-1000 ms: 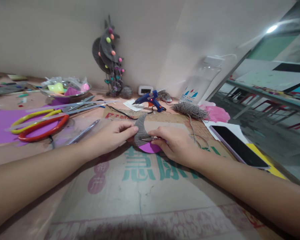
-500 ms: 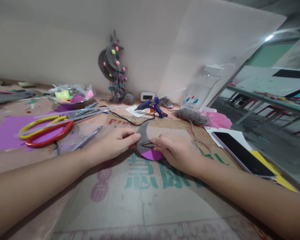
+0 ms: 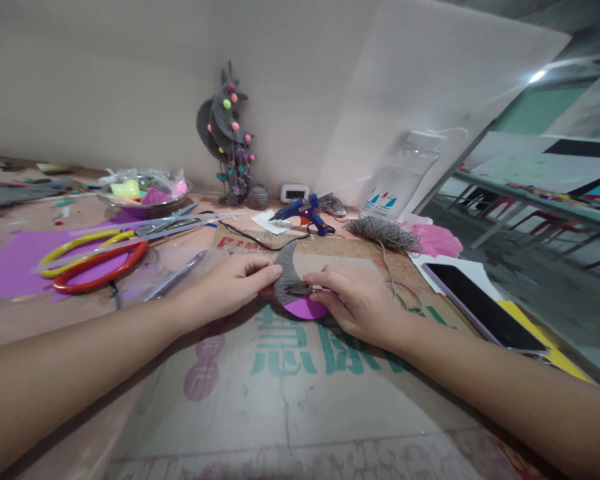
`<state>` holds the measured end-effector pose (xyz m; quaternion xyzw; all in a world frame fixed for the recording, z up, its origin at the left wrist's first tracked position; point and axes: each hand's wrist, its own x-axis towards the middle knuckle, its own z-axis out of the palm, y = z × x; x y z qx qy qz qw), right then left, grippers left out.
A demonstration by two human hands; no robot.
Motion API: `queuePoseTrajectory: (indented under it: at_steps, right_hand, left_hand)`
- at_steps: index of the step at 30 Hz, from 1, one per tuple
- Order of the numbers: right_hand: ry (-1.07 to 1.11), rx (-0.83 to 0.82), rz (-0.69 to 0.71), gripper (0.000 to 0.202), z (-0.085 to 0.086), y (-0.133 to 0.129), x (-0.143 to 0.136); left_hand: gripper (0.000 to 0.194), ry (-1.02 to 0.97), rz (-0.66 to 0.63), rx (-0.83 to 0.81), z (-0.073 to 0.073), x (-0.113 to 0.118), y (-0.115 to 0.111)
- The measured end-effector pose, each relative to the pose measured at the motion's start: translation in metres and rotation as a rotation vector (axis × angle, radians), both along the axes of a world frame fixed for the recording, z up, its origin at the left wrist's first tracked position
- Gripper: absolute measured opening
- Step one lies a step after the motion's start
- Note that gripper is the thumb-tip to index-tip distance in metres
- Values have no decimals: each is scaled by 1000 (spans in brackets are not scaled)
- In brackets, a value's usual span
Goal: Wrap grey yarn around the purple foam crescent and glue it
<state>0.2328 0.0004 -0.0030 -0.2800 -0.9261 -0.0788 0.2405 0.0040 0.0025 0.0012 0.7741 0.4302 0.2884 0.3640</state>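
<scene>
A purple crescent-shaped piece (image 3: pixel 307 308) is wrapped in grey yarn (image 3: pixel 287 267) over its upper and left part, with the lower right still showing purple. My left hand (image 3: pixel 243 280) pinches its left edge between thumb and fingers. At the inner curve, my right hand (image 3: pixel 350 297) has thumb and forefinger closed on a grey strand, whose exact grip is partly hidden by the fingers. A loose strand runs from behind that hand up to the grey yarn skein (image 3: pixel 383 233).
Beneath lies printed cardboard (image 3: pixel 220 427). Scissors (image 3: pixel 100 263), a pen (image 3: pixel 177 275) and a dish (image 3: pixel 145 203) are at left. Beyond stand a blue glue gun (image 3: pixel 305 212), a moon-shaped hanging ornament (image 3: pixel 225 127) and a bottle (image 3: pixel 403 173). A phone (image 3: pixel 485 307) lies right.
My right fingers have shifted slightly up and right, drawing the strand across the crescent's lower part. The left hand keeps its hold, and the crescent has barely moved.
</scene>
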Motion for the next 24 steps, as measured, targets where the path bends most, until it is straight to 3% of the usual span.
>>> queuePoseTrajectory:
  at_steps: [24]
  right_hand:
    - [-31,68,12,18,0,1,-5]
  left_hand:
    - [31,-19,-24,1,-1,0,0]
